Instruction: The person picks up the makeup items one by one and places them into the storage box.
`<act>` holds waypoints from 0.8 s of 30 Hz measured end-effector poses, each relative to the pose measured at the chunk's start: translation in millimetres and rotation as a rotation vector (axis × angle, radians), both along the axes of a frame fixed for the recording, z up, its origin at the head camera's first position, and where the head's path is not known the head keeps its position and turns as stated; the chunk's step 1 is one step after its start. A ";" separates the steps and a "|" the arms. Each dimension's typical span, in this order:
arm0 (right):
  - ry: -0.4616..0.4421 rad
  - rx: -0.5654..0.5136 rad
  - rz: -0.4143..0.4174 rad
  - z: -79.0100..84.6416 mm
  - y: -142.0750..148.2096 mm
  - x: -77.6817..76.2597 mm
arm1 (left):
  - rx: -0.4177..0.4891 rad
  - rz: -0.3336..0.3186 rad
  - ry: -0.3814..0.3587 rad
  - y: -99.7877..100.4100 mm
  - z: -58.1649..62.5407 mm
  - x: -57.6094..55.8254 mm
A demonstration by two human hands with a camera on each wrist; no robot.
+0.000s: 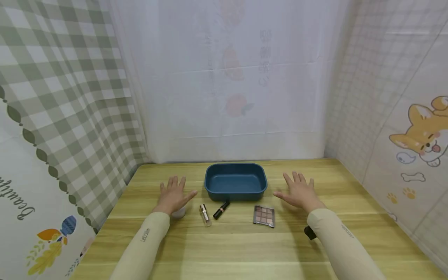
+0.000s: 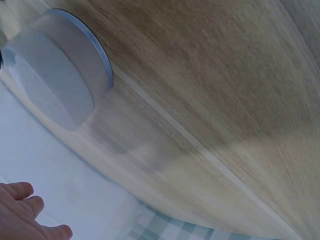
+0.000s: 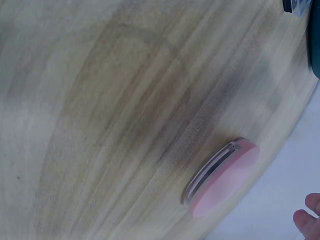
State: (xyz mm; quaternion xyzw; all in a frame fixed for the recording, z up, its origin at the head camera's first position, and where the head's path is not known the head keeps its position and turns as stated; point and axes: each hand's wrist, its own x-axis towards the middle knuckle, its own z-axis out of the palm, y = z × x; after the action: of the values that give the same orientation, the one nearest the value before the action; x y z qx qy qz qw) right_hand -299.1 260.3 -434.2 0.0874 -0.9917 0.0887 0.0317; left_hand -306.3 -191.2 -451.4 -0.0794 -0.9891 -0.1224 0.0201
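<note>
My left hand (image 1: 172,197), fingers spread, is held above the left part of the table. Under its palm side stands a white round jar (image 1: 180,212), mostly covered by the hand; the left wrist view shows this jar (image 2: 55,70) with a silvery rim. My right hand (image 1: 300,194) is likewise spread and holds nothing. In the right wrist view a pink round compact (image 3: 227,180) lies on the table below it, hidden in the head view. Between the hands are a gold-banded lipstick (image 1: 205,215), a black lipstick (image 1: 221,210) and an eyeshadow palette (image 1: 264,216).
A dark blue rectangular bin (image 1: 235,196) sits behind the cosmetics, towards the back of the wooden table (image 1: 238,252). A white curtain (image 1: 189,116) hangs at the back edge, with a checked cloth (image 1: 94,89) on the left and a printed one (image 1: 378,128) on the right.
</note>
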 end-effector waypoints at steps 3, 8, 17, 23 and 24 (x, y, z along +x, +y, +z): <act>0.009 0.015 0.002 1.2 0.5 -0.6 | -0.004 -0.010 0.003 2.2 1.4 0.0; 0.029 0.026 0.014 3.7 1.0 -1.8 | 0.011 -0.014 0.010 6.2 1.4 -0.6; 0.037 0.033 0.026 5.0 5.2 -2.4 | 0.010 -0.041 0.013 12.5 1.3 -3.3; 0.035 0.031 0.039 3.5 4.5 -4.6 | 0.016 -0.071 0.010 16.4 3.3 -5.5; 0.036 0.033 0.037 3.2 4.6 -4.7 | 0.022 -0.079 0.007 17.7 3.9 -5.8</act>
State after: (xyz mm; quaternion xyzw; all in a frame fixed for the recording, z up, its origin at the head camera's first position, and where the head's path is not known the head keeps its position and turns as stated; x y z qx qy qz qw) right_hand -303.8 264.9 -431.0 0.1080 -0.9905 0.0714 0.0463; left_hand -312.1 -173.5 -447.5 -0.1188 -0.9837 -0.1337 0.0196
